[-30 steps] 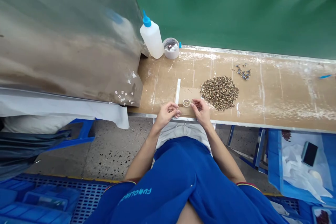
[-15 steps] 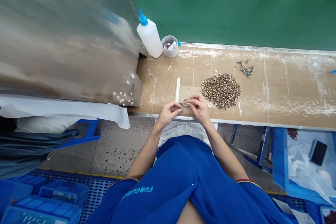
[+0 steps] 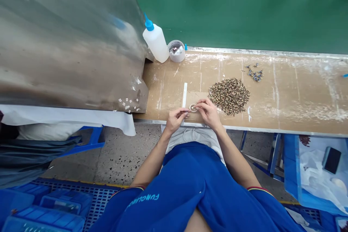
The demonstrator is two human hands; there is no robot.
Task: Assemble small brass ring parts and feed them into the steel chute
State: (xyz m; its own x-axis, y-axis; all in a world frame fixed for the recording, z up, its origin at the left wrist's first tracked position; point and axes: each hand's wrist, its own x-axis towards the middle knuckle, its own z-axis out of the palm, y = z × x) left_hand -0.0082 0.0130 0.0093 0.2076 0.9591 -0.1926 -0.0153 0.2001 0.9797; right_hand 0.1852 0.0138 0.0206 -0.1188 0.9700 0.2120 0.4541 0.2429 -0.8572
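My left hand (image 3: 176, 119) is at the table's front edge, thumb and forefinger pinched together. Whatever is between those fingertips is too small to make out. My right hand (image 3: 208, 113) is also pinched, its fingertips at the right side of a small white ring (image 3: 191, 110). A tiny light piece shows inside the ring, but I cannot tell whether the fingers hold it. Just behind the hands a narrow white strip (image 3: 185, 95) lies on the cardboard. Right of my right hand is a heap of small brass-and-dark metal parts (image 3: 229, 96).
A white squeeze bottle (image 3: 156, 43) with blue nozzle and a round tub (image 3: 176, 51) stand at the back left. Several blue-tipped pieces (image 3: 255, 74) lie behind the heap. A metal housing (image 3: 81, 61) with small white bits bounds the left; a green surface (image 3: 239, 11) lies beyond the table.
The view has shifted slightly, so things appear a little lower. The fingers of both hands have moved only slightly and stay pinched near the ring; a light piece now shows inside it.
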